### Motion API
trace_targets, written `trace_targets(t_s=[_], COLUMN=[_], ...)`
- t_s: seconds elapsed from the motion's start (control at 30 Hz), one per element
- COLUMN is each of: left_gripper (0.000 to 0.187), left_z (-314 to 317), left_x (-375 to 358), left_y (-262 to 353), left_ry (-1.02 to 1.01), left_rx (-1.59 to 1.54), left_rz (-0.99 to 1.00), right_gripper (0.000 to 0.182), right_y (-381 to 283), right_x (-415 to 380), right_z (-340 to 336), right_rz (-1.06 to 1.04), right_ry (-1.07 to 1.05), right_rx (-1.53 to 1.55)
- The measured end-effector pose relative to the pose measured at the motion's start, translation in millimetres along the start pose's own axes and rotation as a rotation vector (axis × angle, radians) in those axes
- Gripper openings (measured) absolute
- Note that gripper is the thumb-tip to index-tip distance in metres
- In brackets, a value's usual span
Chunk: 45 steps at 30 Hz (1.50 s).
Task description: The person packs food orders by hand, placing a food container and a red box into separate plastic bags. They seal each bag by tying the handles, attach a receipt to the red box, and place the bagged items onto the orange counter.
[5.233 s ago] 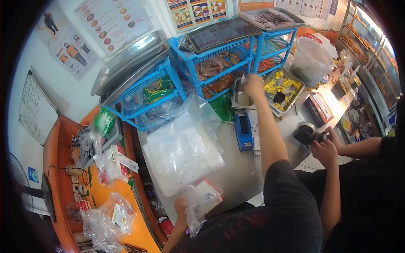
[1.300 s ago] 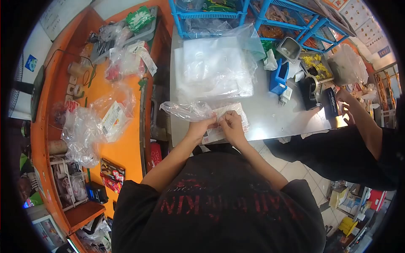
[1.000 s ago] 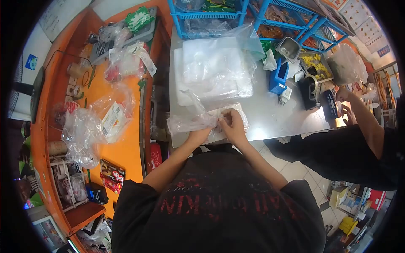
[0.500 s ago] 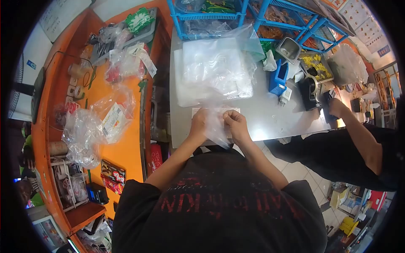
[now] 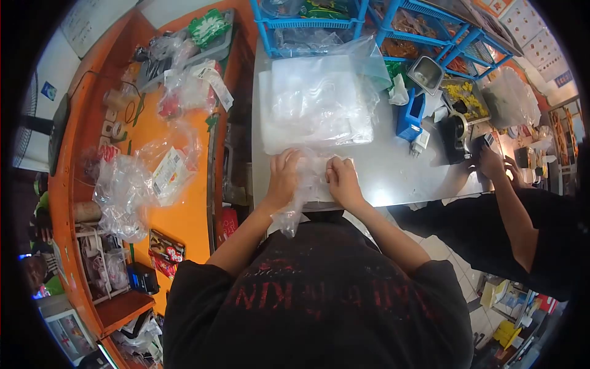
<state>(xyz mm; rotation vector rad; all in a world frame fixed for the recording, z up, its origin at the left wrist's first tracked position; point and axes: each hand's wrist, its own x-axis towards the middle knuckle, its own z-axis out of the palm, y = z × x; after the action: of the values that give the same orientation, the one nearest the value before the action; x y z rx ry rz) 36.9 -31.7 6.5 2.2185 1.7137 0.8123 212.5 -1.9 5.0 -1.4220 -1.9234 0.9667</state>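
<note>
A crumpled clear plastic bag (image 5: 302,192) is between my two hands at the front edge of the metal table, its loose end hanging over the edge. My left hand (image 5: 284,181) is closed on its left side with the fingers curled. My right hand (image 5: 343,183) pinches at the right side of the plastic; its fingertips are partly hidden. Beneath the hands lies a flat white sheet or card (image 5: 324,195), mostly covered. Just beyond them sits a stack of clear plastic bags (image 5: 319,98).
On the metal table (image 5: 387,178), a blue holder (image 5: 410,117) and a white plug-like item (image 5: 420,142) stand to the right. Another person's hand (image 5: 490,161) works beyond them. Blue shelves (image 5: 310,24) rise at the back. An orange counter (image 5: 178,215) with plastic packaging is left.
The plastic between my hands has swung from the right to the left and now hangs bunched near my left hand. My left hand has moved slightly left. The other person's hand has shifted slightly.
</note>
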Motion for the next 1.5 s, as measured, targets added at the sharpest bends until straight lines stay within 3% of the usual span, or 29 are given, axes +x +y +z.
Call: trace_targets(t_s=[0.07,0.1,0.13,0.17,0.2,0.27,0.3,0.37,0.5,0.57,0.6,0.67,0.7,0.77,0.8,0.87,0.9,1.03,1.13,1.23,1.3,1.43,1.5], left_gripper=[0.049,0.04,0.04,0.043,0.047,0.048,0.048,0.052,0.062,0.071,0.071,0.078,0.078,0.077,0.077,0.086,0.079,0.068,0.064,0.069,0.073,0.077,0.079], left_z=[2,-14,-17,-23,-27,-57,-73,-96,-89,-66,-58,-45,-36,-15,-13,-17,-12,-38,-69,-84,-93,-96,-94], left_x=[8,24,26,23,25,49,57,67,37,5,-7,-32,-41,-50,-50,-44,-43,-26,-17,-12,-11,-12,-14], left_y=[3,7,-2,-16,-27,-21,-14,-2,-9,-37,-39,-37,-32,-13,-1,20,22,33,40,46,50,50,49], left_ry=[0.031,-0.283,-0.279,-0.151,-0.013,-0.055,-0.038,0.025,0.101,0.025,0.032,-0.255,-0.246,-0.181,-0.174,0.408,0.506,0.586,0.564,0.579,0.564,0.524,0.499], left_rx=[-0.066,-0.15,-0.152,-0.407,-0.654,-1.118,-1.121,-0.711,-0.617,-0.525,-0.525,-0.762,-0.77,-1.119,-1.127,-1.456,-1.518,-1.525,-1.555,-1.528,-1.507,-1.527,-1.557], left_rz=[-0.16,-0.525,-0.542,-0.442,-0.329,-0.416,-0.427,-0.142,-0.246,-0.507,-0.51,-0.934,-0.941,-0.999,-1.006,-0.949,-0.9,-0.741,-0.681,-0.62,-0.596,-0.577,-0.593], right_gripper=[0.006,0.006,0.009,0.015,0.015,0.025,0.035,0.034,0.023,0.019,0.016,0.014,0.015,0.02,0.026,0.03,0.034,0.033,0.027,0.02,0.02,0.028,0.035], right_y=[-1,2,6,7,-1,-22,-33,-35,-1,10,11,-3,-12,-34,-45,-66,-76,-113,-132,-141,-136,-148,-151], right_x=[3,10,17,20,21,21,20,21,30,29,29,25,21,15,14,14,15,17,19,17,18,16,20], right_z=[-3,-10,-19,-22,-22,-25,-21,-3,23,25,26,25,24,19,16,11,7,-11,-22,-31,-26,-35,-40], right_rz=[-0.061,-0.068,0.07,0.215,0.213,-0.296,-0.319,-0.403,-0.478,-0.403,-0.32,-0.329,-0.325,-0.242,-0.154,-0.055,0.047,0.094,-0.057,-0.122,-0.305,-0.258,-0.505], right_ry=[-0.002,-0.011,-0.183,-0.357,-0.371,-0.065,-0.056,-0.051,-0.01,-0.016,-0.011,0.038,0.087,0.056,0.039,0.058,0.086,-0.027,-0.042,-0.072,0.065,0.024,0.089], right_rx=[-0.032,-0.033,0.21,0.452,0.451,-0.144,-0.156,-0.237,-0.262,-0.196,-0.136,-0.038,0.063,0.111,0.162,0.251,0.343,0.541,0.566,0.48,0.393,0.267,-0.096])
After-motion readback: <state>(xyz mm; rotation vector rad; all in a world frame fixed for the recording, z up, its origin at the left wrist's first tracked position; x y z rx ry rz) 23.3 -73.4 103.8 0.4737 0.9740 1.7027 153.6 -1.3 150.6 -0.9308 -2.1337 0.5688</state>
